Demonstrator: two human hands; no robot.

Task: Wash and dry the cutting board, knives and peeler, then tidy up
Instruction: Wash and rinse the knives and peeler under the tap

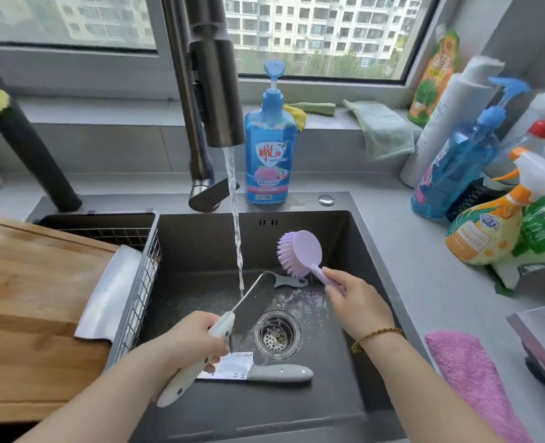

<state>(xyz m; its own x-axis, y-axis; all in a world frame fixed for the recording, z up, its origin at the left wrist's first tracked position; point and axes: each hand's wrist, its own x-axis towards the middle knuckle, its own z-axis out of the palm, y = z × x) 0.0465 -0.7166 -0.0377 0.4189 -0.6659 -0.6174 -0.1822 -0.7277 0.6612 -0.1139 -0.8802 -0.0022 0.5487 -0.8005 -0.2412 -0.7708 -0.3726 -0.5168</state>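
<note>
White-handled knife (225, 324) in curled left grip (194, 342)

Daylight comes through a wide window (296, 71) in a dark frame, with pale apartment blocks (360, 20) and green trees (344, 63) beyond the glass. Below it a grey sill (105, 110) runs over a grey tiled wall (121, 148). A grey tabletop (402, 251) surrounds a dark sink (201, 244) set into it.
</note>
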